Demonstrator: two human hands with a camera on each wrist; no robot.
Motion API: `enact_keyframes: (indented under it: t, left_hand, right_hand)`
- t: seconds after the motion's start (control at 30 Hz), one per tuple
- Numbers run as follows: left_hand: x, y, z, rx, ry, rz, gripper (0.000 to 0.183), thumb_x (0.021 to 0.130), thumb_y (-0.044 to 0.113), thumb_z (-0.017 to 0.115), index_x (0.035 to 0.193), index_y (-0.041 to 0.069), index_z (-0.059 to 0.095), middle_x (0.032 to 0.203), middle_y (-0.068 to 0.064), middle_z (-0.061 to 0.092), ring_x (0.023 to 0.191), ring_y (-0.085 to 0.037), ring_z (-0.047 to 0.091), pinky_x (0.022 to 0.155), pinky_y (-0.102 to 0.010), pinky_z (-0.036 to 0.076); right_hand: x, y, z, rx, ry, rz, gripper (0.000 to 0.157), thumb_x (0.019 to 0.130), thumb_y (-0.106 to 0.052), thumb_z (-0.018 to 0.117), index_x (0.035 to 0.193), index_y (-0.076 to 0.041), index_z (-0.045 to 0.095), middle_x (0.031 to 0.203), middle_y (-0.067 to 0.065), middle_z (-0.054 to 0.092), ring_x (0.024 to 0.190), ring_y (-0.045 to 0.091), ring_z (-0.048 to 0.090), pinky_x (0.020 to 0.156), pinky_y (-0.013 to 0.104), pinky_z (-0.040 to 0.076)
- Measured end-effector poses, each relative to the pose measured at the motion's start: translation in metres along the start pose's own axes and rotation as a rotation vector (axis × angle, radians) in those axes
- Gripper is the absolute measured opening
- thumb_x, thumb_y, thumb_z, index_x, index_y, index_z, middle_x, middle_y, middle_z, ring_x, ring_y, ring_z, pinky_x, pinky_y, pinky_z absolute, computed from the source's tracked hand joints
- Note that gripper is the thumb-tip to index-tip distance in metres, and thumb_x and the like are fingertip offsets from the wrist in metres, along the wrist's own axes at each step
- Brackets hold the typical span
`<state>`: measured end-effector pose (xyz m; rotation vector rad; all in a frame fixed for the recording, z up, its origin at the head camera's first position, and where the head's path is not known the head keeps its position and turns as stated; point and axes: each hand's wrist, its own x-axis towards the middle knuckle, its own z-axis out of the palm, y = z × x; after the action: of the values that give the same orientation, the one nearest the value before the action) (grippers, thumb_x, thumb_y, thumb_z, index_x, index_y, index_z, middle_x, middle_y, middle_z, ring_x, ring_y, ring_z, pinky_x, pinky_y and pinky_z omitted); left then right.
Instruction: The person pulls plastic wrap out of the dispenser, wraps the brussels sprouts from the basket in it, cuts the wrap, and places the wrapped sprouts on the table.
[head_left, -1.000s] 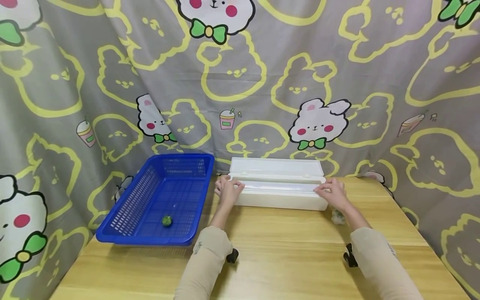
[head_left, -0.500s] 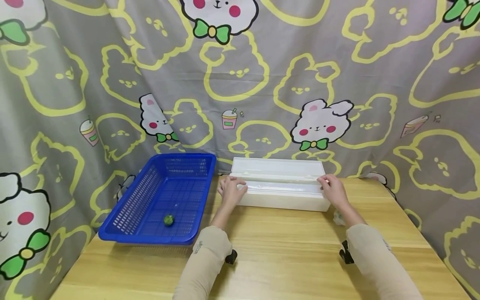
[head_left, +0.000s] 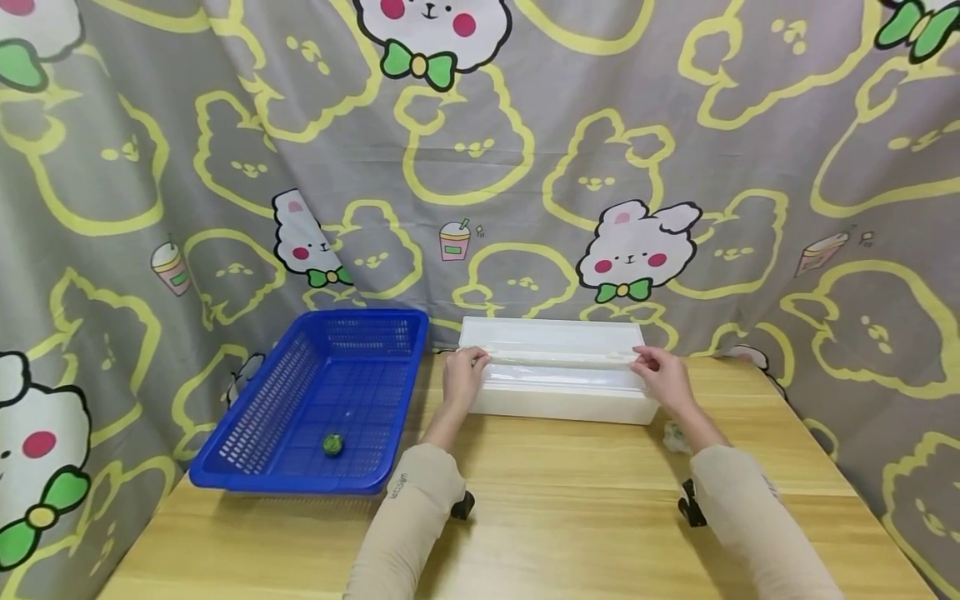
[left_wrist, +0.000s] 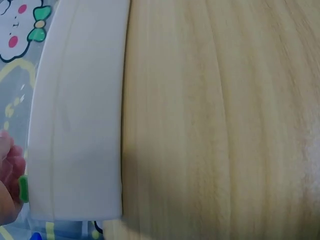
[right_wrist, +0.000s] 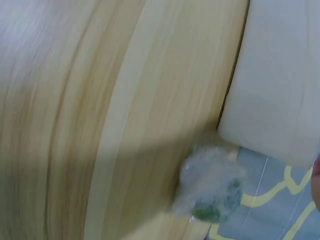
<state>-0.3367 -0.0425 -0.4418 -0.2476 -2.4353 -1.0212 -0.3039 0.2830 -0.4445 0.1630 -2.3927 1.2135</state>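
Observation:
A long white cling film box (head_left: 562, 406) stands at the back of the table with its lid (head_left: 555, 333) raised. Clear cling film (head_left: 555, 374) shines across its opening. At the left end, my left hand (head_left: 461, 379) pinches the film's edge between thumb and forefinger. My right hand (head_left: 666, 380) pinches it at the opposite end. Only part of the left hand (left_wrist: 9, 180) shows beside the box (left_wrist: 85, 110) in the left wrist view, near a small green tab (left_wrist: 23, 188). The right wrist view catches barely a fingertip at its right edge.
Left of the box stands a blue plastic basket (head_left: 411, 392) holding one small green vegetable (head_left: 333, 444). A crumpled, film-wrapped bundle with green inside (right_wrist: 210, 185) lies by the box's right end. A patterned curtain (head_left: 517, 167) hangs behind the wooden table (head_left: 570, 517).
Both hands have shifted from the box's front edge back toward the lid, drawing the film's edge with them. The basket and the wrapped bundle have stayed put.

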Motion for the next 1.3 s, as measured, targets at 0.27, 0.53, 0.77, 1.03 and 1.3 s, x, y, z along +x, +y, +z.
enact_keyframes:
  t: [0.27,0.53,0.77,1.03,1.3]
  left_hand:
    - [-0.001,-0.008,-0.008,0.082,-0.028,0.05,0.013,0.077,0.012,0.071,0.088,0.007,0.07,0.082,-0.005,0.066,0.08,-0.024,0.06,0.069,-0.034,0.047]
    - [0.006,-0.009,-0.017,0.213,0.063,-0.05,0.009,0.08,0.021,0.068,0.082,0.013,0.073,0.09,-0.005,0.064,0.087,-0.026,0.054,0.072,-0.039,0.037]
    - [0.009,-0.005,-0.018,0.235,0.079,-0.034,0.015,0.081,0.024,0.066,0.085,0.011,0.073,0.094,-0.006,0.061,0.089,-0.025,0.052,0.072,-0.038,0.038]
    - [0.013,0.002,-0.023,0.214,0.143,-0.032,0.015,0.079,0.024,0.069,0.081,0.01,0.073,0.092,-0.006,0.062,0.088,-0.025,0.051,0.073,-0.038,0.039]
    - [0.021,0.013,-0.035,0.089,0.166,-0.019,0.018,0.078,0.025,0.069,0.079,0.007,0.073,0.085,-0.009,0.062,0.084,-0.026,0.05,0.077,-0.037,0.039]
  right_hand:
    - [0.003,-0.004,0.003,-0.089,0.086,0.021,0.015,0.085,-0.007,0.063,0.09,0.006,0.068,0.094,0.022,0.062,0.077,0.016,0.052,0.064,0.013,0.037]
    - [0.008,-0.009,0.001,-0.174,0.042,0.116,0.025,0.089,-0.02,0.059,0.095,0.003,0.067,0.088,0.013,0.052,0.075,0.024,0.046,0.062,0.03,0.034]
    - [0.009,-0.012,-0.008,-0.214,0.046,0.134,0.026,0.09,-0.022,0.058,0.097,0.001,0.067,0.083,0.013,0.056,0.074,0.022,0.045,0.06,0.03,0.032]
    - [0.013,-0.017,-0.018,-0.205,0.069,0.141,0.025,0.089,-0.021,0.058,0.099,0.001,0.067,0.081,0.016,0.06,0.068,0.019,0.046,0.055,0.027,0.034]
    - [0.019,-0.024,-0.018,-0.152,0.15,0.154,0.024,0.088,-0.019,0.061,0.097,0.002,0.068,0.076,0.009,0.054,0.067,0.012,0.042,0.055,0.022,0.033]
